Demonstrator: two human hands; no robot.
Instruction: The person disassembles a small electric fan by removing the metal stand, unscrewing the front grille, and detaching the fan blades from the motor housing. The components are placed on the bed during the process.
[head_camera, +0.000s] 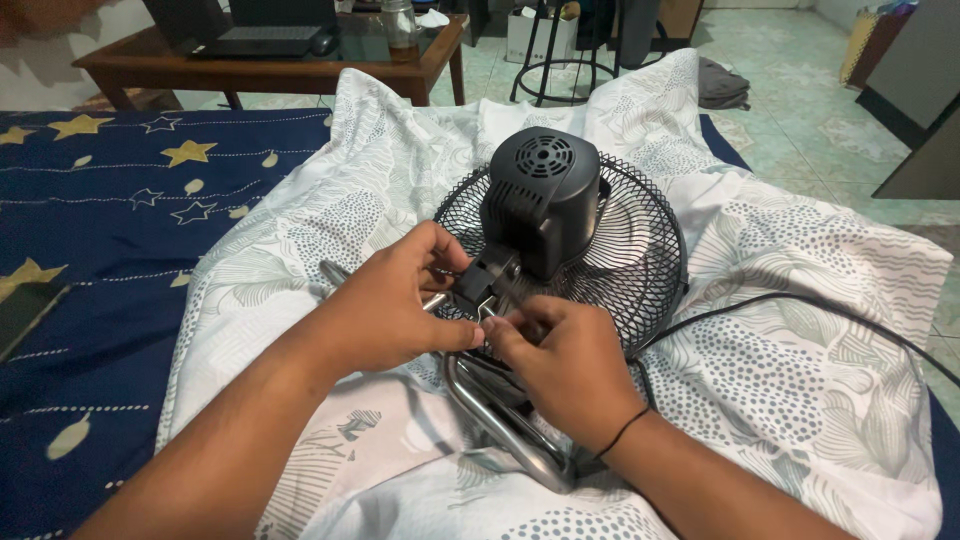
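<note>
I count one fan (560, 215) under my two hands, left (400, 300) and right (565, 365). One cord (800, 300), one table (270, 65), one laptop (255, 35), one jar (400, 25).

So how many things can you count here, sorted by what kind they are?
Fans: 1
Hands, left hand and right hand: 2
Power cords: 1
Patterned white sheets: 1
Wooden tables: 1
Laptops: 1
Total: 7
</note>
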